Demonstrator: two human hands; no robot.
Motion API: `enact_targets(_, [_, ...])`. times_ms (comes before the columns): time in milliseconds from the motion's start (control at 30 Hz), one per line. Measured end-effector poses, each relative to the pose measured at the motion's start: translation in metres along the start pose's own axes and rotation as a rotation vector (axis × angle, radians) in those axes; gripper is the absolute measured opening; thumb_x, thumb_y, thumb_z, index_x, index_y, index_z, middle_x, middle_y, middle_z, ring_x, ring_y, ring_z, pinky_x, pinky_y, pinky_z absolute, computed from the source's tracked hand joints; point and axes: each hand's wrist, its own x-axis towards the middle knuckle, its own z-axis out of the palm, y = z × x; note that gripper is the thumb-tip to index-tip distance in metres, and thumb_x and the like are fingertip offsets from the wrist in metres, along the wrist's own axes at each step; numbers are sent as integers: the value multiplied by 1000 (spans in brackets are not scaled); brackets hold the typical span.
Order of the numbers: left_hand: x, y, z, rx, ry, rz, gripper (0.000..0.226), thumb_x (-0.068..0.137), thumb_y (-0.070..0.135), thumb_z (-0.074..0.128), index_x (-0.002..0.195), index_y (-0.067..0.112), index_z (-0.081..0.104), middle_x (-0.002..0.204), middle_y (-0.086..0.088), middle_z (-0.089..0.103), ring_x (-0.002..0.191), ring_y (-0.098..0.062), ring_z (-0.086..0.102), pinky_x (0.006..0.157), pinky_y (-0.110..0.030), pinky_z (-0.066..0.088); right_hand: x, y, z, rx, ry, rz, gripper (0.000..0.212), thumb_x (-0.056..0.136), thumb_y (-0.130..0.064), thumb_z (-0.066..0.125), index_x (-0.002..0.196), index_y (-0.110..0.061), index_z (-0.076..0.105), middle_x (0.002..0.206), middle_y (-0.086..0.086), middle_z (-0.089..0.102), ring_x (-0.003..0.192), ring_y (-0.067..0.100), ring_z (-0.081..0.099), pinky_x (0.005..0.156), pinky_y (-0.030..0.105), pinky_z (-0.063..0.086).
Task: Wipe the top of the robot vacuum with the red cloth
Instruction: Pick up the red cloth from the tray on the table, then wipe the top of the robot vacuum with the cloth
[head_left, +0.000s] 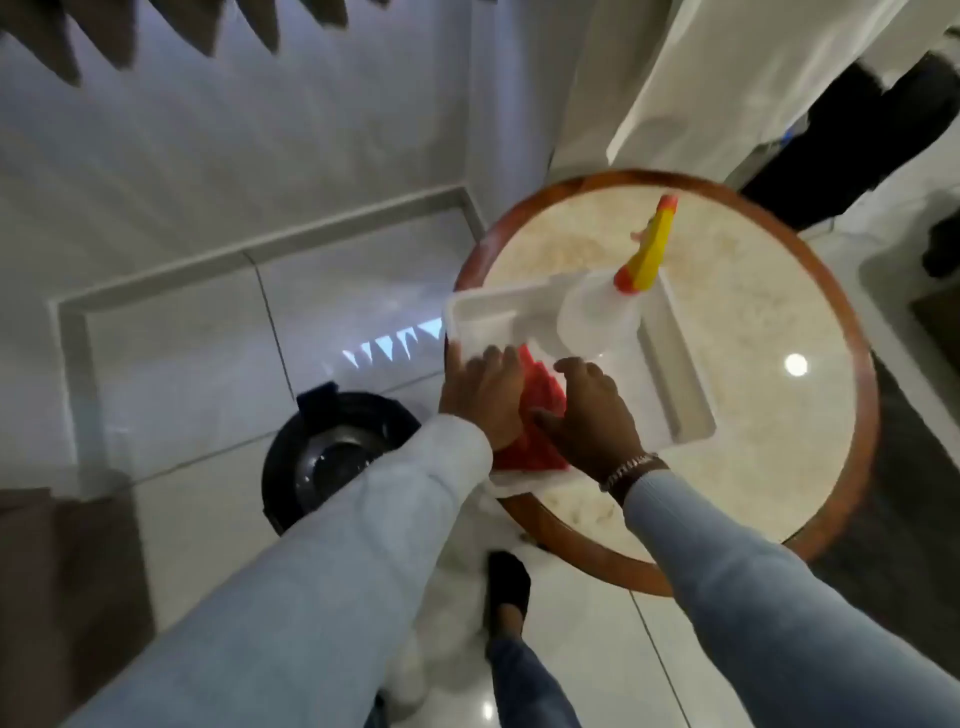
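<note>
The red cloth (540, 395) lies folded in the near end of a white tray (680, 384) on a round table. My left hand (485, 395) presses on the cloth's left side. My right hand (592, 410) rests on its right side with the fingers curled over the cloth. The black round robot vacuum (332, 457) sits on the white tiled floor to the left of the table, partly hidden by my left sleeve.
A clear spray bottle with a yellow and red trigger (613, 306) stands in the tray's far end. The round marble-topped table (779, 322) has a wooden rim. A brown object (57, 571) sits at lower left. My foot (509, 582) is beneath the table's edge.
</note>
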Motion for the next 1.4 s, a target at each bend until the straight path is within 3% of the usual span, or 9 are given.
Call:
enact_targets(133, [17,-7,15,243,70,24,38,76,27,69,108,9,57,102,-13,68,102,-34,64,118,-60,2,19,14,26,-10,-36,108,62,78,-32,77,126,-9,44,123,19,57,111,40,55,88,44,47])
enact_targets(267, [16,-5,21,99,156,78,9,80,20,65,78,18,57,83,-9,69,90,-32,66,120,-58,2,23,18,38,43,16,108,57,79,-18,74,128,-11,46,120,18,63,109,39,59,87,39,46])
enact_targets(467, [0,-10,-1,-456,216,12,30,82,14,64,112,12,60,116,-13,59,107,-31,56,99,-43,43,7,4,-5,145,118,26,42,79,-12,76,118,-14,64,107,13,73,91,31,70,91,41,54])
enact_targets(667, [-51,-63,-42,-777,505,-40,28,82,12,69,109,7,65,109,-12,66,99,-21,59,90,-24,44,-15,-71,-25,145,62,-168,42,76,-25,74,117,-20,65,98,-8,66,74,-3,60,63,17,48])
enact_targets(800, [-93,-135,-20,-810,511,-166,30,83,16,71,111,10,65,108,-7,67,94,-9,54,80,-5,37,-22,-115,41,194,-7,-225,31,78,-20,77,108,-19,72,88,-1,72,75,17,68,72,23,56])
enact_targets(933, [-121,-218,47,-809,521,-325,36,82,17,72,117,11,63,115,-7,67,104,-19,59,90,-25,46,-8,-141,158,197,-143,-219,31,82,-22,73,112,-16,69,102,6,74,93,24,68,85,33,54])
enact_targets(1167, [-116,-334,153,-781,572,-326,39,82,14,72,120,10,63,115,-8,68,103,-15,61,86,-8,43,29,-145,305,149,-192,-222,22,83,-27,71,103,-18,72,72,-13,62,65,0,54,61,5,41])
enact_targets(1300, [-122,-353,206,-767,683,-331,38,94,2,50,133,2,51,130,-16,61,121,-16,54,102,-6,37,33,-123,343,-61,-107,-228,39,81,-34,73,115,-14,67,94,7,71,94,29,67,87,37,53])
enact_targets(1400, [-122,-355,234,-742,718,-323,42,97,1,41,138,-3,40,142,-23,49,135,-31,44,115,-34,35,28,-114,359,-68,110,-430,53,82,-42,68,126,-15,56,127,13,61,117,34,57,97,55,49])
